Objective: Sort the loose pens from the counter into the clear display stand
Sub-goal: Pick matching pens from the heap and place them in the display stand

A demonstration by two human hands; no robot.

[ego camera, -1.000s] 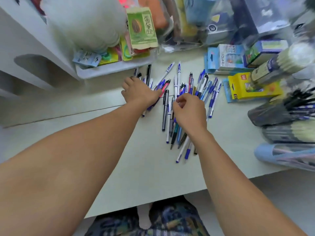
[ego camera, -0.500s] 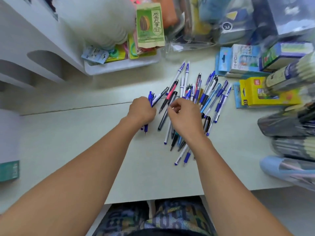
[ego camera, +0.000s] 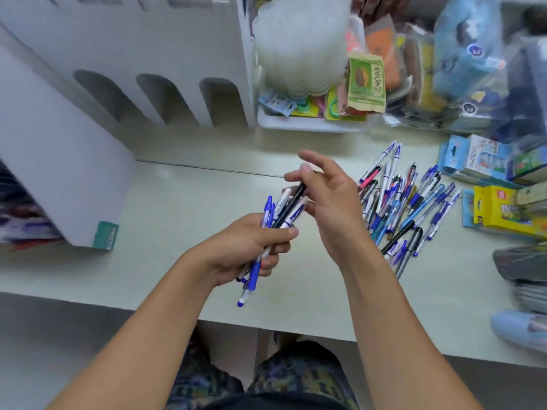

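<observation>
A person's left hand (ego camera: 247, 247) gripped a bundle of pens (ego camera: 273, 229), too overlapped to count, above the pale counter (ego camera: 177, 208), while the right hand (ego camera: 331, 202), fingers loosely spread, pinched one black pen (ego camera: 291, 204) against the bundle. The loose pile of pens (ego camera: 405, 202) lay right of both hands, the white stand (ego camera: 148, 69) far left

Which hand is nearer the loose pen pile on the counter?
Right. The right hand hovers at the loose pen pile's left edge; the left hand, gripping a bundle of pens, sits farther left.
</observation>
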